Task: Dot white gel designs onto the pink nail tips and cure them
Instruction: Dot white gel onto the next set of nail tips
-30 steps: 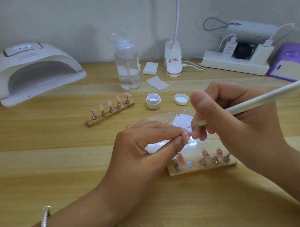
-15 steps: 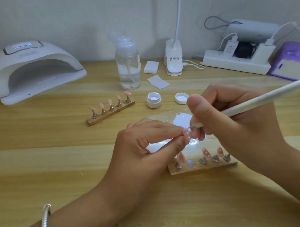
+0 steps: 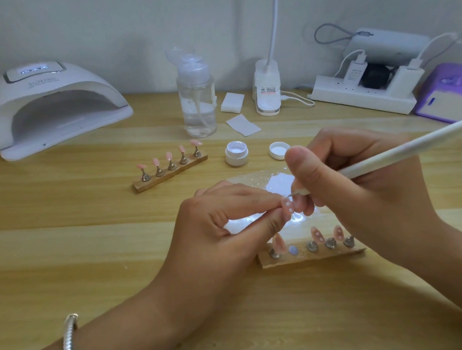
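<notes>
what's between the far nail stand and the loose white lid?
The open gel jar sits between the far nail stand and the lid, apart from both, in the head view.

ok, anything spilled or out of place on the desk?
Nothing looks spilled. The gel jar stands open, its lid beside it. The near holder has one bare spot; the left hand pinches a nail tip, likely from there, while the right hand holds the dotting pen.

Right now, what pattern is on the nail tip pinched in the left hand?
Pink nail tip with small white dots, held by the left hand; clearest in the head view.
</notes>
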Tool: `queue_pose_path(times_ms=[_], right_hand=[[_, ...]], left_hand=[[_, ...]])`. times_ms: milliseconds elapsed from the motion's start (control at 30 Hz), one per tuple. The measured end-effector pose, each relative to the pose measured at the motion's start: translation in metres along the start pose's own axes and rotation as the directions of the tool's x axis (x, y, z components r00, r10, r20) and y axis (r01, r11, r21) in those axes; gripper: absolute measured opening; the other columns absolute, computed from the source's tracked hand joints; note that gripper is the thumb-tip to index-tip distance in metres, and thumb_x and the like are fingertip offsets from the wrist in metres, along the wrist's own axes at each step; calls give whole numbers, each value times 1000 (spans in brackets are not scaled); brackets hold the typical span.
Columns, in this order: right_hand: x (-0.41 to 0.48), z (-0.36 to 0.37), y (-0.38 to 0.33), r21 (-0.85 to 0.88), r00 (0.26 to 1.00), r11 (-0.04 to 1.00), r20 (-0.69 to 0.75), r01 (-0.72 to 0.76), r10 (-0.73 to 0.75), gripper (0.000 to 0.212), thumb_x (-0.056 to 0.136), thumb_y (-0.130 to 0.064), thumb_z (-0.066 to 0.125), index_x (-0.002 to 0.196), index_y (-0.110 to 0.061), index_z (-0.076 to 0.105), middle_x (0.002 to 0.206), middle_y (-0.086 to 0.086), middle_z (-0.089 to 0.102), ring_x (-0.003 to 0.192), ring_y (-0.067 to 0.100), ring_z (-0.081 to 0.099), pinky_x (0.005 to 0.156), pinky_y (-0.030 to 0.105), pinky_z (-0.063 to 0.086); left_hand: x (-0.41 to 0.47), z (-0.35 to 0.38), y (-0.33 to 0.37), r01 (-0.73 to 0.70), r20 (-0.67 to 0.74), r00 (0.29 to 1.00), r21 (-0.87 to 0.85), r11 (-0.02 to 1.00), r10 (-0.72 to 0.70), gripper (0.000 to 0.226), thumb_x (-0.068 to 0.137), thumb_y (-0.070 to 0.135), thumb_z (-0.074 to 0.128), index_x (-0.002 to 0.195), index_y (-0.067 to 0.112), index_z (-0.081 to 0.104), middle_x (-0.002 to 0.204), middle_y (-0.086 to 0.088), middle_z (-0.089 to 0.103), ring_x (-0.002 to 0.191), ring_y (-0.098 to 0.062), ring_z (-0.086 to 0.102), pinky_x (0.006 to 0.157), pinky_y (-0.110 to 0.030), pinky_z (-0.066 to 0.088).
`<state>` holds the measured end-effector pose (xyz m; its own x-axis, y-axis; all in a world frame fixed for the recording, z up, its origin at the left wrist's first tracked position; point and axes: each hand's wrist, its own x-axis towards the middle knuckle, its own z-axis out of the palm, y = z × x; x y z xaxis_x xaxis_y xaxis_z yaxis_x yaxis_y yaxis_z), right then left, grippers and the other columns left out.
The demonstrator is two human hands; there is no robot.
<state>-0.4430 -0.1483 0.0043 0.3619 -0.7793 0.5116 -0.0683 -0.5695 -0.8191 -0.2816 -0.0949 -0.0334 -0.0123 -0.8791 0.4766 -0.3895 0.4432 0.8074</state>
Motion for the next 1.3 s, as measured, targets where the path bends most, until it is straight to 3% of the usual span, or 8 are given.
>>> queue_pose_path(times_ms=[500,700,767,900,967,1033,1167,1300], right_hand=[[1,-2,4,23,999,999,2,32,-32,34,94,-22,63,64,-7,60,52,-4,62,44,13,60,47,17,46],[16,-16,0,118,987,990,-145,81,-63,34,95,-24,59,65,-10,54,48,-10,53,42,17,55,46,21,43],[24,-25,-1,59,977,994,-198,91,-77,34,97,-28,59,65,-15,54,47,-13,51,40,12,53,46,18,41],[38,-53,10,-256,970,967,-235,-6,-57,43,96,-44,60,66,-13,60,45,-8,54,35,7,46,41,13,34],[42,-71,25,-554,986,824,-161,-119,34,42,94,-52,57,70,-20,68,50,-5,60,45,7,55,47,19,42],[43,-83,37,-748,970,623,-125,-229,207,38,96,-53,50,77,-25,69,62,-9,67,65,11,65,64,31,51],[42,-88,47,-823,897,493,-45,-282,439,29,98,-38,53,79,-22,69,77,-2,71,76,22,67,76,39,52],[41,-89,45,-800,864,522,9,-296,503,16,81,-39,74,74,-28,66,79,-10,68,80,13,62,77,37,51]], left_hand=[[0,0,0,11,-9,1000,-2,1000,-11,9,84,30,73,90,29,80,90,24,75,92,-10,69,88,-49,48],[-1,0,0,43,-32,998,-72,997,-45,7,82,31,74,86,33,80,89,24,75,90,-5,70,89,-49,50],[-1,0,0,55,-26,998,-89,995,-58,8,83,30,75,89,32,79,89,22,75,91,-6,70,91,-50,50],[0,-1,-1,60,-24,998,-143,988,-64,10,82,24,76,91,28,80,88,16,76,86,-4,71,80,-22,53],[1,-1,-1,70,-31,997,-171,983,-76,12,81,26,75,92,26,80,87,13,77,84,-4,70,77,-15,50],[0,-2,-1,78,-40,995,-199,977,-88,14,80,28,74,92,27,81,83,9,76,79,-2,68,74,-11,47],[1,-1,-1,78,-45,995,-194,978,-89,13,79,31,74,91,33,81,79,8,75,74,-2,65,72,-9,44],[1,-1,0,79,-47,995,-194,978,-90,15,78,33,74,92,34,80,81,7,75,75,-5,66,73,-11,46]])
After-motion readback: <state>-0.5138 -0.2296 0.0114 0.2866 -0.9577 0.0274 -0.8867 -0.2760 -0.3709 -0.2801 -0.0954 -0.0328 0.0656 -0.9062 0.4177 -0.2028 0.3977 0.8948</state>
